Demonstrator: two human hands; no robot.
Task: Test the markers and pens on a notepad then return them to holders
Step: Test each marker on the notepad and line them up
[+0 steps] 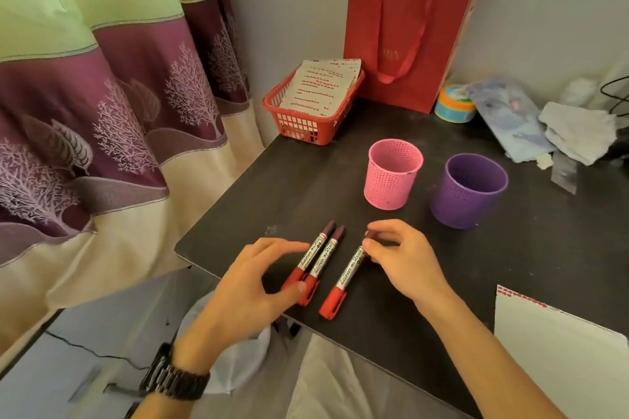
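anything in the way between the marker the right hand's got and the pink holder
Nothing visible. The right hand pinches the far end of the lone red marker, and only bare dark table lies between it and the pink holder. The other two markers lie off to the left, by the left hand.

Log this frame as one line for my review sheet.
left hand touches marker pair | right hand pinches third marker | pink holder, purple holder upright | notepad untouched

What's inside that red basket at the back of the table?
A stack of white papers with red print leans in the red basket; anything beneath them is hidden.
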